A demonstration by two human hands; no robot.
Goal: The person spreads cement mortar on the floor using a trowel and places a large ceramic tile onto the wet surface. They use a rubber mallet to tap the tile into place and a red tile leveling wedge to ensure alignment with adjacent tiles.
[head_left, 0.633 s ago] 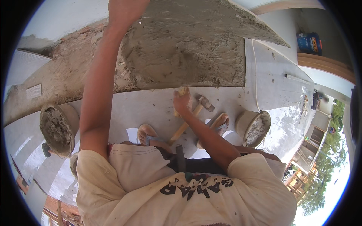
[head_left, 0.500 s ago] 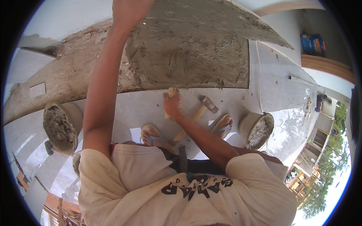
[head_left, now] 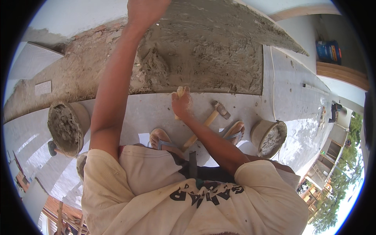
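Note:
My left hand (head_left: 148, 11) reaches up over the wet mortar bed (head_left: 211, 47) to the top edge of the picture. Its fingers are cut off there, so what it holds, if anything, stays hidden. My right hand (head_left: 181, 105) is closed on a pale yellowish wooden piece (head_left: 179, 92) at the near edge of the mortar. Part of that piece also shows below the fist; its full shape is hidden. Beside my left forearm, a rough lump of mortar (head_left: 154, 64) stands up from the bed. A hammer (head_left: 220, 109) with a wooden handle lies right of my right hand.
Mortar fills a bucket (head_left: 66, 127) on the left; another bucket (head_left: 272, 137) on the right holds greyish material. My sandalled feet (head_left: 160, 135) rest on the grey tiles (head_left: 149, 109). A pale cord (head_left: 272, 84) runs toward the right bucket. A blue bucket (head_left: 329, 51) stands far right.
The view has shifted slightly, moving the scene right and down. A raised mortar lump now shows beside my left forearm. My right hand keeps its grip and has moved slightly toward the mortar.

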